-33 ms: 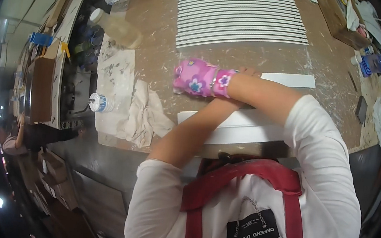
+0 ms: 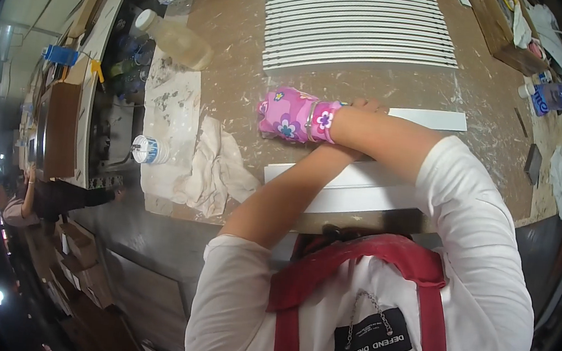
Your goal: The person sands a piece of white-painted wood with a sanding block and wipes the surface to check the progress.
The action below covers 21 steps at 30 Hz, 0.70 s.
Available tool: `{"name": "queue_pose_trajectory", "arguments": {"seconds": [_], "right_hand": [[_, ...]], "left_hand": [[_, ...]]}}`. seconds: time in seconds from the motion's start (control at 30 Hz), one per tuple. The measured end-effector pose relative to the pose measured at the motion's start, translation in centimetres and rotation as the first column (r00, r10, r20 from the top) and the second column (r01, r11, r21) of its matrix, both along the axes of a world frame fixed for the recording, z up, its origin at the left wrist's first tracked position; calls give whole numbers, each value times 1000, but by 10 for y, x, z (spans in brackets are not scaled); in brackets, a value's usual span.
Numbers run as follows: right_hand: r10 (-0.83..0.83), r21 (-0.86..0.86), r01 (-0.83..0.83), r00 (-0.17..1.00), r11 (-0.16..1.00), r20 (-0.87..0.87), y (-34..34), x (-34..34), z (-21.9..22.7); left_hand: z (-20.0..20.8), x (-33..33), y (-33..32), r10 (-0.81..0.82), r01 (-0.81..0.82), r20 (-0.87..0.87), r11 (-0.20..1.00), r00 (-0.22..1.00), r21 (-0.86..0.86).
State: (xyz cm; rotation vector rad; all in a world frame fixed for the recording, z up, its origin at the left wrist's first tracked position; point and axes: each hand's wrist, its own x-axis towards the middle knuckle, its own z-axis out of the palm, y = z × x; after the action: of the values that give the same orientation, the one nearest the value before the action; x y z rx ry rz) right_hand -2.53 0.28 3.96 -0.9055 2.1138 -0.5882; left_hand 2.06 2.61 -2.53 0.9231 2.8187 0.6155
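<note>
My forearms cross over the table, the right one on top and pointing left. A pink flowered fabric covering, with a metal band round its wrist, wraps my right hand (image 2: 289, 115) and hides its fingers. It is low over the brown tabletop. My left hand (image 2: 369, 106) shows only partly beyond my right forearm, its bare fingers bent at the covered end of a narrow white strip (image 2: 429, 118). Wider white strips (image 2: 361, 200) lie under my arms along the near edge. Far ahead, a panel of many parallel white slats (image 2: 357, 28) lies flat.
At left are a bottle of cloudy liquid (image 2: 183, 45), a white cup (image 2: 150, 150) and a crumpled cloth (image 2: 212, 171). A wooden box (image 2: 498, 30), a blue-labelled bottle (image 2: 550, 97) and a dark block (image 2: 533, 163) sit at right. Another person (image 2: 21, 205) is far left.
The pink covering was blurred and is sharper now, its cuff slightly farther left. My arms stay crossed, and the view has shifted a little.
</note>
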Motion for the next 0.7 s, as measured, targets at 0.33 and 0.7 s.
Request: {"name": "queue_pose_trajectory", "arguments": {"seconds": [0.33, 0.7], "right_hand": [[-65, -296, -93, 874, 951, -482, 104, -54, 12], [-898, -496, 757, 421, 426, -129, 418, -6, -74]], "left_hand": [[-20, -38, -5, 172, -153, -57, 956, 983, 250], [-10, -43, -20, 145, -137, -94, 986, 985, 93]]}}
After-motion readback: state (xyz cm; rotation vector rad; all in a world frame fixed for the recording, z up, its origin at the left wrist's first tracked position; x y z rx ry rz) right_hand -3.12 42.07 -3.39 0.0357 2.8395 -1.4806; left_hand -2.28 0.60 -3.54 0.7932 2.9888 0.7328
